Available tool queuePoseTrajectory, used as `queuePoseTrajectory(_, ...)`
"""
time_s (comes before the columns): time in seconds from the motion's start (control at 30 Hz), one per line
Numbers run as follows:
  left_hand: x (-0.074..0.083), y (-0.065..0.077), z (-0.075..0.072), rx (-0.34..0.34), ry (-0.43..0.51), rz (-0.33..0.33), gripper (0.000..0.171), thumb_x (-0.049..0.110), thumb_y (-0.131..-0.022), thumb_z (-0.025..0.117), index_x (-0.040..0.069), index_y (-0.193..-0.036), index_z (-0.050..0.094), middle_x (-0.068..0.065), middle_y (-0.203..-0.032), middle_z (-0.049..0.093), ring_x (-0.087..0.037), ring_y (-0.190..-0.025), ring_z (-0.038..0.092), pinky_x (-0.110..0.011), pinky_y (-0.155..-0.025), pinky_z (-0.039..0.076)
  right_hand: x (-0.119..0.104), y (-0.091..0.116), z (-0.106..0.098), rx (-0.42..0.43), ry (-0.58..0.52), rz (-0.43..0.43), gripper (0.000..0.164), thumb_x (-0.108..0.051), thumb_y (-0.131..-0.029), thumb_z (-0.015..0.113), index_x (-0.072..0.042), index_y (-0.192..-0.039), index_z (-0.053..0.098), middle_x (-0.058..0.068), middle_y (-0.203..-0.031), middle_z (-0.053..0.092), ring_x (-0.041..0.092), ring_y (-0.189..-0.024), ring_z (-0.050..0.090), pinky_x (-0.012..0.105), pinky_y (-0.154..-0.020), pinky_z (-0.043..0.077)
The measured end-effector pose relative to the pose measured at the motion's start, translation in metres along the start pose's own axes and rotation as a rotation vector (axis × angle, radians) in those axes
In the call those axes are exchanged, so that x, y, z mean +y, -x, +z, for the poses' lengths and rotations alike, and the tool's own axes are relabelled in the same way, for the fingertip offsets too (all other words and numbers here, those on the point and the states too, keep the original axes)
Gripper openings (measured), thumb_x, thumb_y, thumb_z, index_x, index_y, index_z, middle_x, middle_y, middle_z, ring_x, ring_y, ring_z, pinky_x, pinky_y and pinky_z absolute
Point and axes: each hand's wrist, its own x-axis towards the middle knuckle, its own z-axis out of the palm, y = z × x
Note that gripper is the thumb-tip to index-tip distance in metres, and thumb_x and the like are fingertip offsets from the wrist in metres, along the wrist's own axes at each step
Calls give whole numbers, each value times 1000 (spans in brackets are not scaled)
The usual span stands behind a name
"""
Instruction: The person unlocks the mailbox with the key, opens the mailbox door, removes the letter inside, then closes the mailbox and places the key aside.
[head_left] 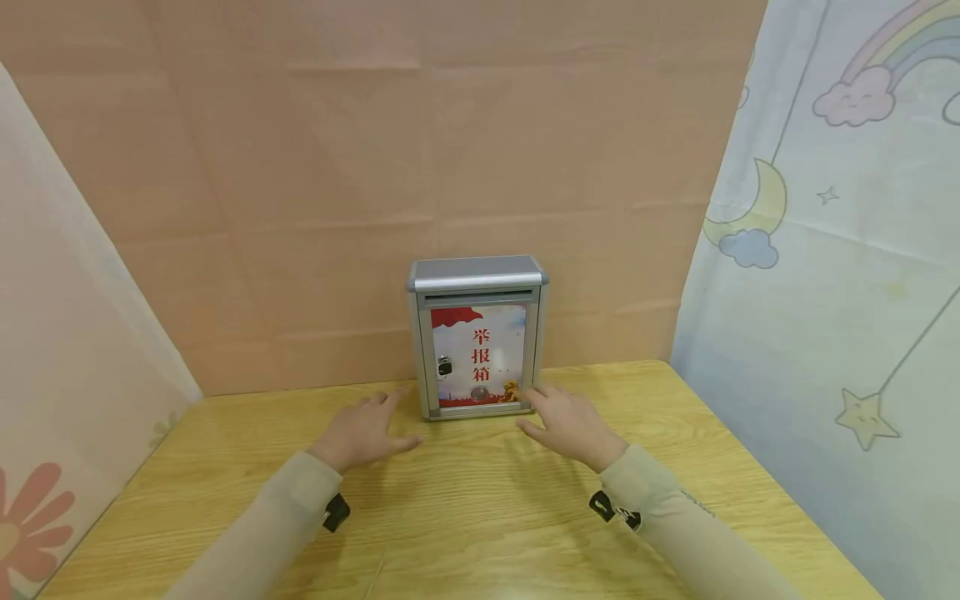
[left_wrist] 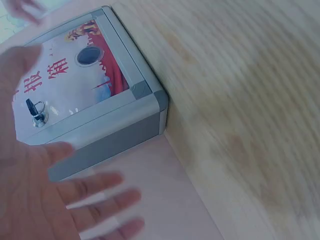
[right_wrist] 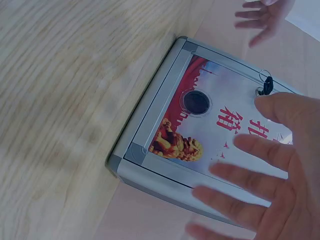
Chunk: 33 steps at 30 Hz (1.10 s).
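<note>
A grey metal report box with a slot near its top and red characters on its white front panel stands upright at the back of the table. A key with a black head sits in the lock on the panel's left side; the left wrist view also shows this key. My left hand is spread beside the box's lower left, fingers apart, holding nothing. On the other side, my right hand reaches toward the lower right corner with extended fingers and grips nothing. Whether its fingertips touch the box I cannot tell.
The box stands on a light wooden table, close to a peach cloth backdrop. Patterned cloths hang at both sides, the right one with moons and stars. A black strap piece hangs under the left sleeve.
</note>
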Motion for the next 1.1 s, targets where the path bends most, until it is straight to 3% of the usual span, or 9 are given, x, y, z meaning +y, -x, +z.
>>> queuePoseTrajectory(0.1,-1,-1,1,-15,16,15,74,60,-89,57,5,-139,47,-20,-132,57,-38,-116,58,-54,-90,51,-2,0,3,-13,-73,10,24,-36,-93,63,-16,-104,67,1,-98,71,13,-73,65,25,-48,47)
queuePoseTrajectory(0.2,-1,-3,4,-16,24,25,48,44,-92,62,5,-121,59,-13,-115,67,-25,-94,66,-44,-78,55,-1,0,4,-36,-117,21,11,-31,-93,63,-20,-90,64,-8,-80,67,3,-61,57,20,-44,39)
queuePoseTrajectory(0.27,-1,-4,5,-15,31,32,32,37,-91,64,9,-107,63,-6,-98,70,-17,-77,62,-37,-66,53,0,0,5,-42,-124,19,12,-30,-93,62,-21,-85,62,-11,-72,62,1,-56,50,20,-43,38)
queuePoseTrajectory(0.4,0,-5,7,-15,21,41,20,34,-91,65,14,-93,62,1,-79,64,-12,-62,50,-31,-56,45,3,-1,7,-68,-124,24,14,-29,-94,61,-21,-83,60,-12,-66,57,0,-52,46,20,-43,37)
queuePoseTrajectory(0.6,0,-12,4,-38,131,-26,23,31,-93,62,11,-102,63,1,-74,61,-12,-58,49,-29,-52,41,20,-5,3,-64,-257,130,10,-23,-95,59,-16,-88,62,-6,-76,62,6,-59,50,24,-51,42)
queuePoseTrajectory(0.73,-5,-27,1,65,279,-62,22,25,-95,59,7,-108,61,-2,-81,62,-15,-67,55,-30,-58,47,38,-13,-2,11,-370,255,15,-23,-98,54,-10,-101,61,4,-91,66,14,-72,59,30,-61,49)
queuePoseTrajectory(0.87,-8,-46,-6,231,496,-97,33,22,-99,55,0,-125,54,-16,-116,60,-29,-104,59,-44,-89,51,53,-27,2,81,-557,362,32,-27,-102,47,-4,-124,52,14,-113,62,27,-95,62,41,-77,53)
queuePoseTrajectory(0.97,-5,-59,-9,327,684,-103,46,20,-100,53,-1,-140,41,-22,-139,45,-37,-128,44,-52,-106,40,57,-39,9,146,-729,373,48,-29,-103,47,-3,-142,38,19,-131,53,36,-115,56,49,-93,49)
queuePoseTrajectory(1.1,2,-69,-5,393,874,-65,51,14,-100,53,-2,-145,35,-23,-146,38,-38,-135,38,-49,-110,37,55,-48,20,212,-861,349,57,-29,-103,47,-6,-151,26,20,-143,43,37,-128,47,51,-102,44)
